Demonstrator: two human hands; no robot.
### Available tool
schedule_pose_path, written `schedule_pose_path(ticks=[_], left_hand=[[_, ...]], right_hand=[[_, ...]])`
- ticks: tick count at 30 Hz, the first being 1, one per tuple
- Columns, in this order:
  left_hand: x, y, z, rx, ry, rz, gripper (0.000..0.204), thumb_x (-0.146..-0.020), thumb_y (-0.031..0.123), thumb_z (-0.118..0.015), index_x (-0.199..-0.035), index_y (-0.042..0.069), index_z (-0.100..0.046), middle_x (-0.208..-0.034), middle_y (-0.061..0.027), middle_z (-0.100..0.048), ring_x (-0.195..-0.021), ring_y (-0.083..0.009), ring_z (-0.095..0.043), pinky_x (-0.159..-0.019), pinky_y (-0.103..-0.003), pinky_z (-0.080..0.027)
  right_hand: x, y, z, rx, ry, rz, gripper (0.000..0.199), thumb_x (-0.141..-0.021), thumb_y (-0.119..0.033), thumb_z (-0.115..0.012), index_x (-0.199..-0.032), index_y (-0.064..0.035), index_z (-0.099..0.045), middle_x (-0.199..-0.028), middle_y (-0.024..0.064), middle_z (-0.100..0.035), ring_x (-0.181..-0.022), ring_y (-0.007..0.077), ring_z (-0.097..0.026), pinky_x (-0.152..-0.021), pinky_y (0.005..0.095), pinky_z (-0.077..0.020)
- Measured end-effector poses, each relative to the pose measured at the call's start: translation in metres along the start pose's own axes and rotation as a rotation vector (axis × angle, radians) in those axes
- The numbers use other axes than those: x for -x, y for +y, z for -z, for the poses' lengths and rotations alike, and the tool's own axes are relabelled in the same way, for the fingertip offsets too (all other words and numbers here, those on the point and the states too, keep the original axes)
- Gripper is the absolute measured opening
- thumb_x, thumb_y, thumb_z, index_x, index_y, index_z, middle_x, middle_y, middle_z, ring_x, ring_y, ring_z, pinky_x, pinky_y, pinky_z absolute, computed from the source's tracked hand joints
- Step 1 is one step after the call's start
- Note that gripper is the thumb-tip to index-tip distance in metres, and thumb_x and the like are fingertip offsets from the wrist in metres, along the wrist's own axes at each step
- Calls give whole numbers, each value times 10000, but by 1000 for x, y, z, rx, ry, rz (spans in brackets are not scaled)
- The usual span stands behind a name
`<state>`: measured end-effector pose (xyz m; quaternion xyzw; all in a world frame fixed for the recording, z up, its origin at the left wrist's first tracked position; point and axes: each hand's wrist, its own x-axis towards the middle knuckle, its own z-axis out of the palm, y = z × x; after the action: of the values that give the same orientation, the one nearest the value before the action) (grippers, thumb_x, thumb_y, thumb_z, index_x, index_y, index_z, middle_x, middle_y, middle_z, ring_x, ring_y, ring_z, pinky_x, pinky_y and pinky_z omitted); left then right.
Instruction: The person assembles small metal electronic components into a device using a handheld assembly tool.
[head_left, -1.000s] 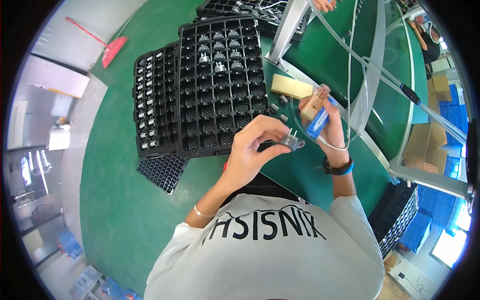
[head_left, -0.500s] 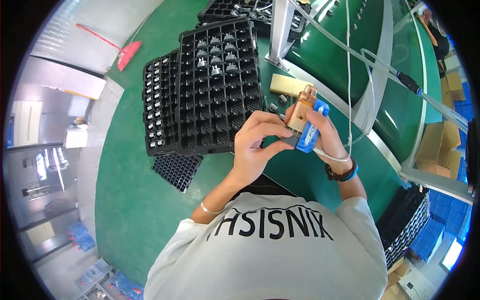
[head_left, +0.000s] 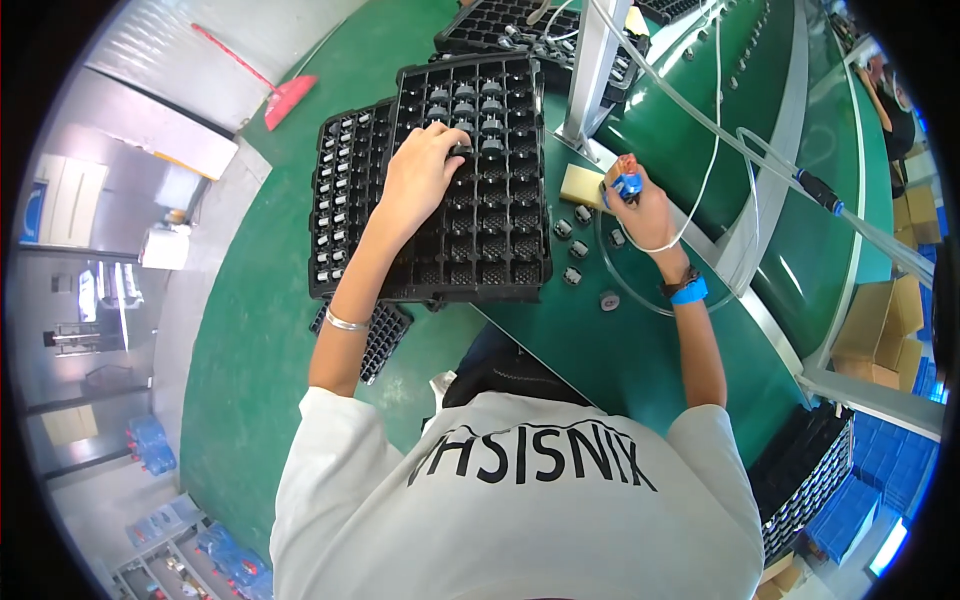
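My left hand (head_left: pixel 422 178) is over the black compartment tray (head_left: pixel 470 235), its fingers pinched on a small dark plug part (head_left: pixel 461 150) that they partly hide. Just beyond and beside the fingertips, several grey plug parts with pins (head_left: pixel 491 125) sit in the tray's compartments. Over to the right, my right hand (head_left: pixel 648 215) is wrapped around a blue and copper-coloured hand tool (head_left: pixel 626 182), with a white cable at the wrist. A pale yellow block (head_left: pixel 583 187) lies beside that tool.
Loose small metal-and-grey parts (head_left: pixel 571 276) lie on the green table between the trays and my right hand. A second filled tray (head_left: pixel 335 200) sits under the first one's left side. A metal post (head_left: pixel 588 85) and hanging cables stand beyond. Another person (head_left: pixel 890 110) is at far right.
My hands have moved apart. The left went from the tool to the tray with the small part; the right carried the tool away and down beside the yellow block.
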<state>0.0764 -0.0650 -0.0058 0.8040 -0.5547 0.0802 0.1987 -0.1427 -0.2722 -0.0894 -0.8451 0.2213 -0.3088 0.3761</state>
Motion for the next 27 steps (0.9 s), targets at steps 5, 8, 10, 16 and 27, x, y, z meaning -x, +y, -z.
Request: schedule_pose_path(ticks=[5, 8, 10, 16, 27], left_hand=[[-9, -3, -12, -17, -6, 31, 166, -757, 71, -622, -916, 87, -576, -872, -59, -556, -836, -253, -540, -743, -352, -459], [-11, -5, -7, 56, 9, 32, 148, -762, 77, -621, -900, 74, -567, -868, -65, -557, -838, -258, -538, -732, -354, -459], [-11, 0, 0, 116, -6, 78, 150, -781, 81, -611, -923, 68, -567, -875, -69, -558, -829, -234, -552, -736, -325, -462], [13, 19, 32, 947, -18, 315, 165, -842, 56, -560, -1005, 44, -542, -1001, -46, -593, -892, -123, -561, -791, -261, -439], [86, 100, 35, 1660, -258, 452, 216, -887, 124, -524, -1075, 39, -462, -1051, -113, -571, -914, -153, -551, -807, -267, -439]], right_hand=[[3, -8, 0, 92, -44, 30, 459, -757, -220, -674, -1117, -6, -487, -820, 207, -602, -740, 371, -592, -657, 372, -473], [3, -12, 2, 82, -54, -8, 600, -719, -277, -731, -1179, -23, -442, -875, 196, -608, -787, 353, -601, -706, 377, -475], [2, -8, 4, 43, -42, 53, 634, -696, -297, -752, -1179, -23, -447, -940, 183, -607, -832, 329, -608, -735, 365, -478], [1, -6, -4, 36, 31, 92, 584, -703, -288, -745, -1148, -23, -474, -934, 183, -606, -834, 324, -610, -731, 361, -480], [5, 3, -17, 194, 104, 0, 281, -745, -201, -654, -950, -43, -547, -663, 194, -578, -612, 379, -574, -537, 415, -461]])
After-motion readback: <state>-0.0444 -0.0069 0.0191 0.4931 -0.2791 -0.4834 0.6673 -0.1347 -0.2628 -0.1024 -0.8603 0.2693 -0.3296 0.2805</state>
